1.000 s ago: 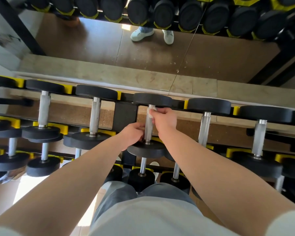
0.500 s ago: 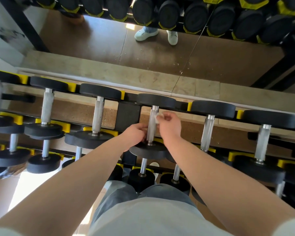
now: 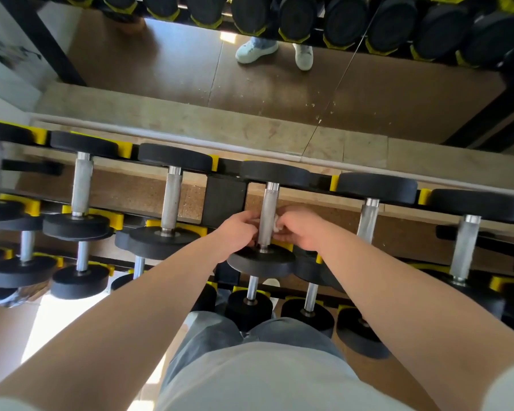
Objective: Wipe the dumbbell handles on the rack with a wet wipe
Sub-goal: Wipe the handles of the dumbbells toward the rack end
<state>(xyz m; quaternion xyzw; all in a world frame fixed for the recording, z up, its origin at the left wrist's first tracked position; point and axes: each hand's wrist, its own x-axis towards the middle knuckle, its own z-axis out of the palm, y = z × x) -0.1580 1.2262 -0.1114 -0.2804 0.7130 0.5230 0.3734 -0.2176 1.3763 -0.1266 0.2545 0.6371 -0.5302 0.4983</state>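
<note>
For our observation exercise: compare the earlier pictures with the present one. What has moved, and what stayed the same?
The right hand, pinching the white wet wipe, slid down the knurled silver metal dumbbell handle from its far end toward the near black round weight. The left hand kept gripping the handle's lower part; nothing else shifted.

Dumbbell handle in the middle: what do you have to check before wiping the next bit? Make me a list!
1. The wet wipe is pinched in the right hand, against the handle: ok.
2. The left hand holds the handle: ok.
3. The dumbbell sits on the rack: ok.
4. The handle's top part is bare and reachable: ok.
5. The wet wipe is wet enough: cannot tell.
6. The next handle on the right is unblocked: ok.
</note>
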